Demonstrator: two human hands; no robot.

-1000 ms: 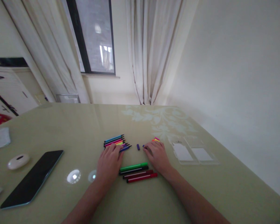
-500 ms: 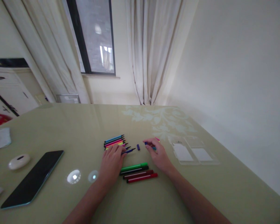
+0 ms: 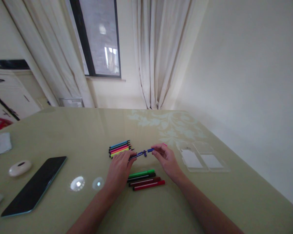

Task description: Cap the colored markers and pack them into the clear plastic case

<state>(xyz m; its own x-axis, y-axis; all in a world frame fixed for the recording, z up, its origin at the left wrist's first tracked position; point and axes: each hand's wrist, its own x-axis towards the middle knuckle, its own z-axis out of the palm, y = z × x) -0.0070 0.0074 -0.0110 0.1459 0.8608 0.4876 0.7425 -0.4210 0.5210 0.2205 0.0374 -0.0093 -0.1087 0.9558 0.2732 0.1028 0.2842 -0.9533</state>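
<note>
My left hand [image 3: 120, 164] grips a blue marker [image 3: 138, 155] without its cap, tip to the right. Between finger and thumb of my right hand [image 3: 166, 160] is a blue pen cap [image 3: 150, 150], its end facing the marker's tip across a small gap. A dark purple cap [image 3: 145, 153] lies on the table just behind the tip. Several uncapped markers [image 3: 119, 148] lie side by side beyond my left hand. Nearer me, capped markers rest in a row: a green marker [image 3: 143, 173], a black one, a dark red one and a red marker [image 3: 148, 185].
A clear plastic case [image 3: 201, 159] lies open on the right of the table. On the left are a black tablet-like device [image 3: 35, 187], a white rounded object [image 3: 20, 168] and papers [image 3: 0, 145]. A pink cap edge shows behind my right hand.
My left hand has lifted the blue marker, tip slightly up. My right hand has turned the blue cap outward, towards the marker's tip.
</note>
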